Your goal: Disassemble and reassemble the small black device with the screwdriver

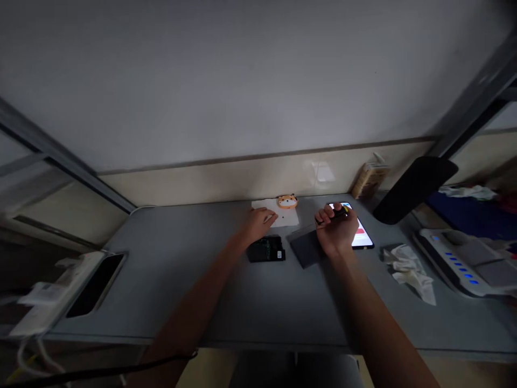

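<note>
My left hand [258,223] is over a white sheet of paper [288,218], its thumb and fingers pinched together; anything between them is too small to make out. Small dark specks lie on the paper, and an orange-and-white animal-face object [287,201] rests at its back edge. Just below my left hand lies a black rectangular device [264,251] with a green circuit board showing and a white label. My right hand [338,230] is closed around a black-and-yellow screwdriver [340,212], mostly hidden by the fingers. Beside its wrist lies a flat dark-grey panel [305,248].
A lit phone [362,235] lies partly behind my right hand. Further right are crumpled tissue [410,269], a black cylinder [416,188], a small box [369,180] and a power strip [454,264] with blue lights. Another phone [97,285] is at the desk's left edge.
</note>
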{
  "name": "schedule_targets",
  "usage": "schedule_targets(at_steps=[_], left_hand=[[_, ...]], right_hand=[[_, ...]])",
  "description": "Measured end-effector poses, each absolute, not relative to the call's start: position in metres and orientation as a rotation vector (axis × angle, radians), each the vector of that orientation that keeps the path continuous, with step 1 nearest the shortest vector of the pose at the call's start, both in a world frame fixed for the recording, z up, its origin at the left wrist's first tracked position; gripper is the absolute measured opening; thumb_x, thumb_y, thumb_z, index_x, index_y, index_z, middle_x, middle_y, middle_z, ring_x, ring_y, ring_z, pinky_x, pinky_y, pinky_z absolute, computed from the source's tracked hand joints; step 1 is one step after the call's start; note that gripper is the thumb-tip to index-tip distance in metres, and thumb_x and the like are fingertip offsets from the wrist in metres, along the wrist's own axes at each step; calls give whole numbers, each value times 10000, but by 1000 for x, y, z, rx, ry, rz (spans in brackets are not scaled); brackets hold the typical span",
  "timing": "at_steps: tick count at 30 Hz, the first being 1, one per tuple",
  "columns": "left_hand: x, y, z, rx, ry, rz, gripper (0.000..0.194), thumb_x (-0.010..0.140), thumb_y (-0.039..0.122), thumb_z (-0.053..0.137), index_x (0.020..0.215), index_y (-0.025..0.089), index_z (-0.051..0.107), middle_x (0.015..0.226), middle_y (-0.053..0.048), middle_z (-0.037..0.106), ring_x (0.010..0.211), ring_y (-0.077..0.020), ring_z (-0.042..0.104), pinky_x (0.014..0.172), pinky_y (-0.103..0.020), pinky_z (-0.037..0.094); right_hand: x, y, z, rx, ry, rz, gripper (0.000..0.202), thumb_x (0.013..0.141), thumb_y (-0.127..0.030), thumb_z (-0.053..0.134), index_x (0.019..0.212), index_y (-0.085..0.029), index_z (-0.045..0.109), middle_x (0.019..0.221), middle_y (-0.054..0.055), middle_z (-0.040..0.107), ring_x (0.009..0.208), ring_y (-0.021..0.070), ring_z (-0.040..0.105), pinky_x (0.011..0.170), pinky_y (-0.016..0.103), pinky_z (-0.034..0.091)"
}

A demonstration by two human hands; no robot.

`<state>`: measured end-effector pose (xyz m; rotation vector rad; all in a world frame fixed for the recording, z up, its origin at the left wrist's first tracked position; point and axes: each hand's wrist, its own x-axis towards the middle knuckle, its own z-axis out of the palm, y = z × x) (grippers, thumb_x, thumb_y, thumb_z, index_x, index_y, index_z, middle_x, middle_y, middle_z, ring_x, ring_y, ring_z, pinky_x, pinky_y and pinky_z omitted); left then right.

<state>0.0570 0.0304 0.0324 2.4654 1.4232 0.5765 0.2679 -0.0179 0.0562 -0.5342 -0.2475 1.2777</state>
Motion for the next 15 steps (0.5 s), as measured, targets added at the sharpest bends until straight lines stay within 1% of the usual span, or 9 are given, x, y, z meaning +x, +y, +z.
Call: schedule_targets(at_steps=[3,5,7,10,13,15], left_hand=[[34,15,31,2450,1412,596,307,1028,322,496,920,186,749,792,-47,699,714,-192,643,742,-326,469],[17,5,28,2430,1359,661,323,1034,358,469,931,203,732,835,-46,712,754,-189,653,732,-311,478],[3,-2,23,2390,1348,713,338,1034,368,450,891,207,710,852,-42,710,774,-184,652,730,-301,483],[-9,-6,17,2344,1333,697,344,1024,346,450,793,203,662,785,-24,673,731,-171,625,708,-291,477],[-10,-6,13,2341,1290,689,349,1013,331,467,728,201,622,725,-9,631,697,-161,592,702,-287,471],[-7,-6,11,2339,1276,728,346,1011,332,471,727,200,619,733,-9,627,701,-156,585,715,-286,473]], right_hand=[[270,-21,59,-500,-341,1255,211,766,-315,553,650,-226,400,541,-75,321,422,81,302,451,208,334],[268,-26,64,-477,-399,1249,240,786,-324,565,637,-221,408,548,-69,309,439,81,305,457,205,337],[260,-31,70,-476,-466,1254,281,817,-359,574,626,-219,422,555,-61,307,458,85,317,463,210,347],[234,-32,81,-504,-613,1270,359,878,-454,572,636,-226,438,583,-50,326,484,95,340,485,238,382],[196,-23,85,-506,-771,1317,368,892,-451,609,651,-226,447,608,-45,344,502,93,341,459,233,327],[172,-15,82,-492,-896,1367,394,868,-470,653,642,-226,441,586,-51,356,491,85,313,441,224,270]])
